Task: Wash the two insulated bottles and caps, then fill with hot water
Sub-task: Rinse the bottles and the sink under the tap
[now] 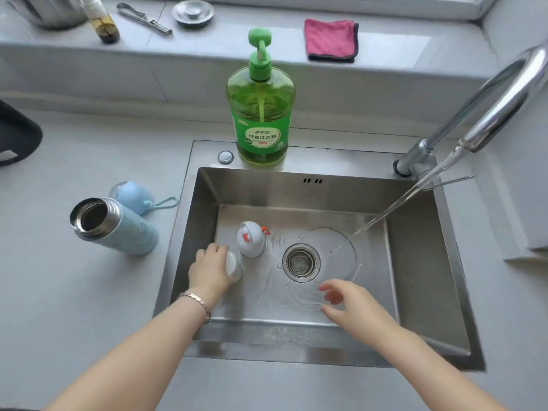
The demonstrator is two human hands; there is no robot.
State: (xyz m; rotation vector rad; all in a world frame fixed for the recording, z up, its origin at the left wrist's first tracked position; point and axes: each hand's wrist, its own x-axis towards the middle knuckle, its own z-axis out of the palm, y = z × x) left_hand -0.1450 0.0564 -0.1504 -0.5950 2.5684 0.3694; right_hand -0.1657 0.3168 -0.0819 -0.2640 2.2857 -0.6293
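Fingers of left hand grip white bottle; blue bottle stands mouth-up.

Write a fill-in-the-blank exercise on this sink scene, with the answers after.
The left hand grips the white bottle inside the sink; the right hand holds ____.
The blue bottle stands on the counter to the ____ of the sink.
The faucet is turned ____.
The folded cloth on the ledge is coloured ____.
Answers: nothing; left; on; pink.
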